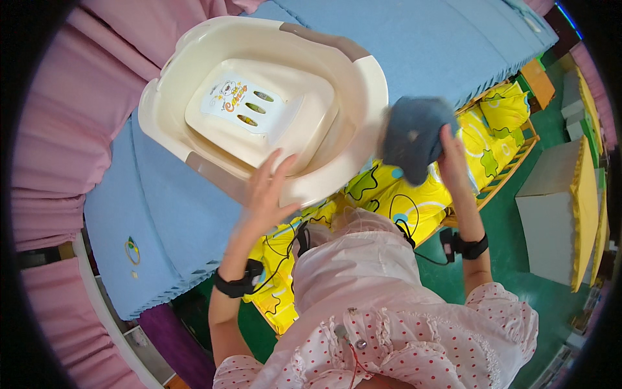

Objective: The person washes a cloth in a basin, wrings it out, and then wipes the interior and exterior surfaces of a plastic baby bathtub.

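A cream plastic baby bathtub (304, 42) with grey-brown grips on its rim stands on a blue-covered bed. Inside it lies a smaller cream plastic piece (311, 107), which carries a cartoon sticker. My left hand (264, 194) is at the tub's near rim, fingers spread and slightly blurred; whether it touches the rim I cannot tell. To the right of the tub, my right hand (451, 155) grips a dark blue cap (414, 133) by its right side. The cap is a little blurred and hangs above the yellow bedding.
The blue bed cover (427, 39) reaches far behind the tub. A small ring-shaped item (132, 251) lies on its left part. Before me stands a low wooden cot with yellow patterned bedding (427, 201). Pink curtains (71, 123) hang at left; a white-and-yellow cabinet (551, 207) stands right.
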Motion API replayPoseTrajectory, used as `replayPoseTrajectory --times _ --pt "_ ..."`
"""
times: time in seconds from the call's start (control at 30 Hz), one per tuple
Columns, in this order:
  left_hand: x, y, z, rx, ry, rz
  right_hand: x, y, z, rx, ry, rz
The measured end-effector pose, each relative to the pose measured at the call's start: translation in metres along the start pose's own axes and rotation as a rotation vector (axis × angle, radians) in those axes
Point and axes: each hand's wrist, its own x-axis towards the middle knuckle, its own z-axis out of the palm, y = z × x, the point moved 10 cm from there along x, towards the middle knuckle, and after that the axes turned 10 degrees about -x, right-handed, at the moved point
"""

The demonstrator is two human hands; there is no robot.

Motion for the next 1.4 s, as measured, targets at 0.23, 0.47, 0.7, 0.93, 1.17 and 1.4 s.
replayPoseTrajectory --times 0.23,0.47,0.7,0.93,1.17,1.4 --pt "-0.045 -0.133 -0.042 0.642 -0.182 -0.119 0.036 -0.059 0.07 -1.204 -0.009 -1.035" --pt "-0.036 -0.149 -0.028 0.684 0.015 0.028 0.037 0.031 0.126 -1.379 -0.104 -0.789" --pt "-0.041 -0.155 -0.032 0.56 0.155 -0.021 -0.046 0.05 0.184 -1.332 -0.384 -0.846" --pt "-0.041 -0.155 -0.032 0.579 0.13 -0.027 -0.127 0.053 0.229 -0.849 -1.067 -0.965" --pt "-0.043 -0.154 -0.032 0.57 0.167 -0.016 -0.047 0.082 0.126 -0.534 -0.722 -0.261" --pt "-0.04 -0.153 -0.031 0.59 0.148 -0.068 0.031 0.039 -0.07 0.407 0.46 0.09"
